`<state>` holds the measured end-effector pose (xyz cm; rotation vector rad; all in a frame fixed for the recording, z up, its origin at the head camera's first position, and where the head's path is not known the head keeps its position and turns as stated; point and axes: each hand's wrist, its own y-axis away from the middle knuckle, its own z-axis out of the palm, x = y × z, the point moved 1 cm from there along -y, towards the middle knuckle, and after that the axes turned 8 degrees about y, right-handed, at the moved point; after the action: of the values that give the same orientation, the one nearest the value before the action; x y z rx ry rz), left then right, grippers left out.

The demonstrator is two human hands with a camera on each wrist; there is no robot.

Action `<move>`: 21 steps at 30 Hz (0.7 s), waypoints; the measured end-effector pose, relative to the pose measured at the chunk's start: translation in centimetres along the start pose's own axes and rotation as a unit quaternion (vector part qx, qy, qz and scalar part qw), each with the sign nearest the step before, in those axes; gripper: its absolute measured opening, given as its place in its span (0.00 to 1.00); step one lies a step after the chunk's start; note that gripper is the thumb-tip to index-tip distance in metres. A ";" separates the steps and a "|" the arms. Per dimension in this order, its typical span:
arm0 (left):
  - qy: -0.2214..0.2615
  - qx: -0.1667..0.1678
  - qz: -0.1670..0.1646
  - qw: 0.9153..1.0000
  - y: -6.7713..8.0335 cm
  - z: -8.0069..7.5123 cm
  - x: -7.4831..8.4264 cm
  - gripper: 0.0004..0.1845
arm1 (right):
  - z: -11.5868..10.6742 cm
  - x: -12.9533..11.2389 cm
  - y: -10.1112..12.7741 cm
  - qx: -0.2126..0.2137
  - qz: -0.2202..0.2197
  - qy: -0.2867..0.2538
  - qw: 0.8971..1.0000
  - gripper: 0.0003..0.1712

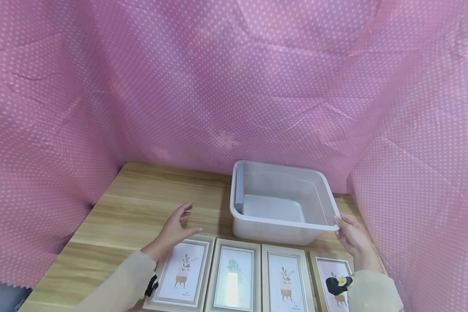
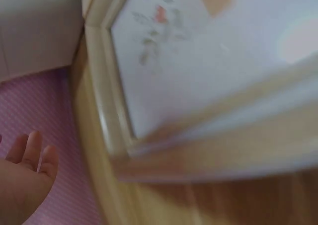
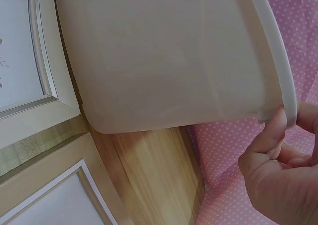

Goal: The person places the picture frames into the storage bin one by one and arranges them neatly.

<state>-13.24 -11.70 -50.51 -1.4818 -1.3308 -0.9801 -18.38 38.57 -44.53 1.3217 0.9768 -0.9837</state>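
Note:
My right hand point(image 1: 352, 237) pinches the front right corner of the rim of a white plastic bin point(image 1: 277, 227); in the right wrist view the thumb and fingers close over that rim point(image 3: 284, 71). Inside the bin, a flat grey piece point(image 1: 239, 186) stands against its left wall. Left of the bin, my left hand point(image 1: 175, 227) is in the air with fingers apart, holding nothing. Below it lies a picture frame point(image 1: 208, 260) with a potted-plant print. Beside that one are a frame with a green leaf print point(image 1: 257, 268) and another plant-print frame point(image 1: 266, 277).
A further picture frame point(image 1: 316, 277) lies at the right, partly hidden by my right wrist. The frames line the front of the wooden table point(image 1: 148, 190). Pink dotted cloth point(image 1: 226, 86) hangs behind and on both sides.

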 end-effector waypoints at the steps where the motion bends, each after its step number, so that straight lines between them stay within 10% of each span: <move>1: -0.002 -0.004 -0.005 1.000 0.2 -0.4 -0.3 0.47 | 0.0 0.1 -0.1 0.001 -0.004 0.001 1.000 0.05; 8: -0.035 -0.010 -0.023 0.999 1.0 -3.0 -2.4 0.48 | -0.3 0.9 -0.5 -0.022 -0.047 0.010 0.999 0.11; 21: -0.061 -0.029 -0.083 0.994 1.5 -6.0 -6.0 0.48 | 0.4 -0.3 -0.3 0.012 0.017 0.002 1.000 0.10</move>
<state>-12.41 -19.24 -54.64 -1.5134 -1.5445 -1.0562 -18.75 38.12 -44.35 1.3565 0.9452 -0.9701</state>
